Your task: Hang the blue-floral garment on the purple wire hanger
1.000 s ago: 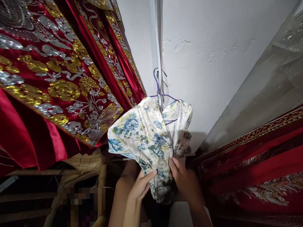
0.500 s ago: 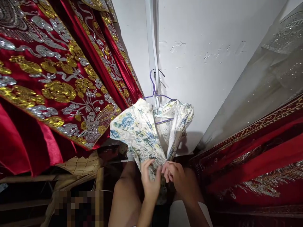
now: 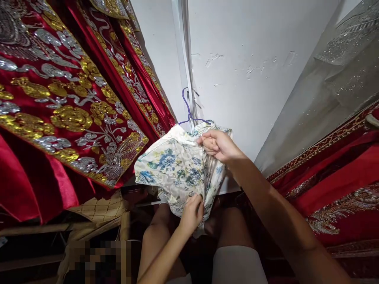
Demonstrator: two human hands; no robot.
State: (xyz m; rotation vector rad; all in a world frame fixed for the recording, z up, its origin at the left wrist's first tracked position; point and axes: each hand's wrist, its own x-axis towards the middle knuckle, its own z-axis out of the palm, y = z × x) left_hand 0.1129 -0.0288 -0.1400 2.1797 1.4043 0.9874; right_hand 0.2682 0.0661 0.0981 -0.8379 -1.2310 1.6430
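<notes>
A white dress with blue and yellow flowers [image 3: 177, 169] hangs on a purple wire hanger [image 3: 188, 112]. My left hand [image 3: 192, 213] is closed on the cloth low down, around the waist. Up at the neckline, my right hand [image 3: 214, 145] pinches the top of the closure, which looks like a zipper; the pull itself is hidden by the fingers. Below that hand the closure runs as a straight, closed line down to my left hand.
The hanger hooks at a white upright [image 3: 183, 51] by a white wall [image 3: 237, 79]. Red embroidered garments [image 3: 71, 114] crowd the left; a sheer sequined one [image 3: 340, 79] and red cloth [image 3: 355, 173] hang right. A bamboo chair [image 3: 124, 225] stands lower left.
My right hand has risen from the waist to the neckline, and the open V between the dress's two edges has closed. My left hand now grips the cloth.
</notes>
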